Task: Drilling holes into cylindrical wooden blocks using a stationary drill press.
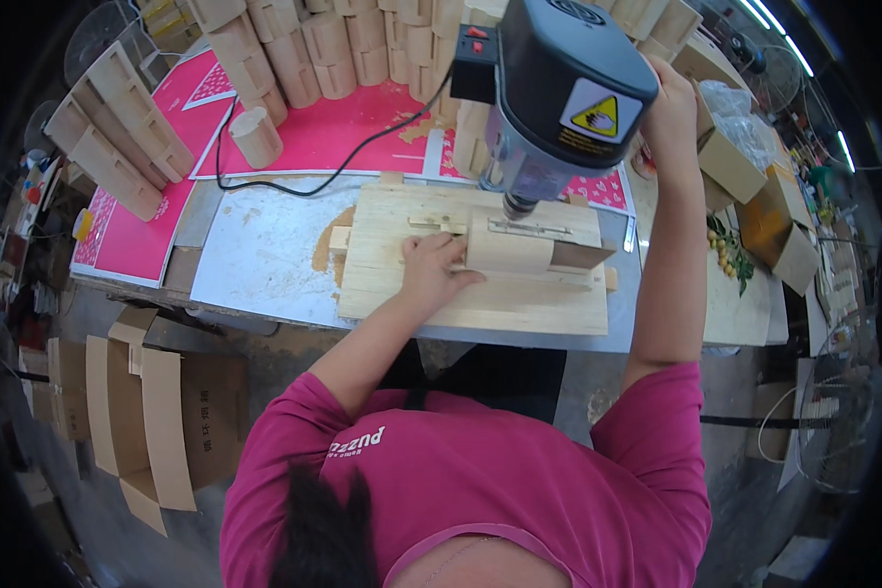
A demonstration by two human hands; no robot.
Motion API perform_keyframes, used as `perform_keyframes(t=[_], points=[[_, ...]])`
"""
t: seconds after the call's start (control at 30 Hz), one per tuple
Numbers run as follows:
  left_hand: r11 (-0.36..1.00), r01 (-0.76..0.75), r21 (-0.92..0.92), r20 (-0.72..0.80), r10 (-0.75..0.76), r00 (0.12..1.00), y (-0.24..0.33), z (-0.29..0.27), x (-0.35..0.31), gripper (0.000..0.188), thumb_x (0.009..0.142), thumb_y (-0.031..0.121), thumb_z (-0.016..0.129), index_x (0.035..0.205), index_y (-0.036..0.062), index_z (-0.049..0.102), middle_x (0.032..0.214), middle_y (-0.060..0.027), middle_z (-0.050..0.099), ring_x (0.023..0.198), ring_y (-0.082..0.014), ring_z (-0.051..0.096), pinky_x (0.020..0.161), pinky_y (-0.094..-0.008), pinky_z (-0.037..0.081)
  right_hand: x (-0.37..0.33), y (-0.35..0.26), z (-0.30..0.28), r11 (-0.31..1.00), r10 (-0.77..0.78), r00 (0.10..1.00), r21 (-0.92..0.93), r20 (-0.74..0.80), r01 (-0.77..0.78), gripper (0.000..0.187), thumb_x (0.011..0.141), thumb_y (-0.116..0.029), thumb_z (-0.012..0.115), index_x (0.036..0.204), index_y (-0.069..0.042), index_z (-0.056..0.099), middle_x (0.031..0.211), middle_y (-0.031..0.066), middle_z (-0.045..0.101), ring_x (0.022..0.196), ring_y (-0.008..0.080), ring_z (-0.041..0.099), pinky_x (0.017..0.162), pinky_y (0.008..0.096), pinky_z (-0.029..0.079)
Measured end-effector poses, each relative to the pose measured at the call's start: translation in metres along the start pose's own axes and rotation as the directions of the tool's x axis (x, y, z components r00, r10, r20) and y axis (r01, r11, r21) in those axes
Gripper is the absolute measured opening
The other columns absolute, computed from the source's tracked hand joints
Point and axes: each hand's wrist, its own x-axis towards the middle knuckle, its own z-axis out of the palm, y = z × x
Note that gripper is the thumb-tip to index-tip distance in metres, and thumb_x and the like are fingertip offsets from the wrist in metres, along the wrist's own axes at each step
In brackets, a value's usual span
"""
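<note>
My left hand [435,270] rests on a pale wooden jig board [402,304]. Its fingers and thumb close on the left end of a light wooden cylinder [508,243] lying on its side. Over that cylinder hangs the chuck [519,203] of a dark drill press [568,78], its tip close to a slot on the upper side; contact cannot be made out. A flat brown strip [583,257] sits at the cylinder's right end. Raised beside the drill head, my right hand [671,113] has curled fingers, and the machine hides what they grip.
Stacked wooden cylinders [294,59] line the table's back, on pink printed sheets [353,132]. One short cylinder [256,137] stands apart, near a black cable [309,189]. Sawdust [331,250] lies left of the board. Cardboard boxes [162,421] stand on the floor; others [735,162] are at right.
</note>
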Motion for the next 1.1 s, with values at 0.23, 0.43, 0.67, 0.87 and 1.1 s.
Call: perform_keyframes(t=[0.23,0.43,0.67,0.87,1.1], points=[[0.999,0.036,0.037,0.068,-0.039,0.997,-0.004,0.001,-0.001,0.054,0.056,0.035,0.074,0.104,0.0133,0.06,0.077,-0.0013,0.052,0.078,-0.0189,0.05,0.076,-0.035,0.025,-0.035,-0.027,-0.02,0.996,0.04,0.999,0.081,-0.001,-0.04,0.03,0.085,-0.025,0.049,0.069,0.0,0.05,0.055,0.0097,0.045,0.052,0.0136,0.042,0.053,0.0273,0.038],[0.998,0.01,0.058,0.065,-0.014,0.998,0.003,-0.003,0.005,0.054,0.057,0.036,0.074,0.104,0.014,0.06,0.074,0.0001,0.053,0.078,-0.0184,0.05,0.076,-0.0347,0.025,-0.107,-0.046,-0.039,0.998,0.004,0.998,0.069,-0.055,-0.001,0.019,0.081,-0.005,0.052,0.064,0.0,0.048,0.052,0.0085,0.042,0.045,0.0137,0.039,0.042,0.0269,0.031],[0.995,-0.011,0.097,0.02,0.009,1.0,-0.005,0.006,0.004,0.049,0.054,0.036,0.074,0.096,0.0121,0.062,0.075,-0.0015,0.053,0.079,-0.0201,0.051,0.075,-0.0357,0.026,-0.188,0.0,0.006,0.978,-0.05,0.991,0.195,-0.121,0.073,0.008,0.078,0.0,0.05,0.079,0.002,0.058,0.066,0.0123,0.055,0.057,0.0265,0.051,0.055,0.035,0.04],[0.996,-0.011,0.084,0.019,0.009,1.0,0.004,-0.002,0.0,0.048,0.055,0.035,0.074,0.094,0.0113,0.062,0.077,-0.0029,0.054,0.078,-0.0213,0.051,0.074,-0.0358,0.027,-0.197,0.011,0.018,0.97,-0.111,0.976,0.193,-0.185,0.147,0.007,0.077,-0.002,0.052,0.079,0.001,0.058,0.068,0.0132,0.055,0.06,0.0285,0.052,0.058,0.0364,0.041],[0.997,0.015,0.071,0.025,-0.017,1.0,-0.001,0.0,0.0,0.05,0.056,0.034,0.074,0.099,0.0137,0.062,0.073,-0.0004,0.053,0.075,-0.0182,0.051,0.075,-0.0354,0.026,-0.104,-0.033,-0.028,0.98,-0.108,0.982,0.146,-0.157,0.132,0.01,0.079,-0.008,0.055,0.073,0.0,0.055,0.057,0.0119,0.05,0.048,0.0217,0.05,0.046,0.0296,0.038]])
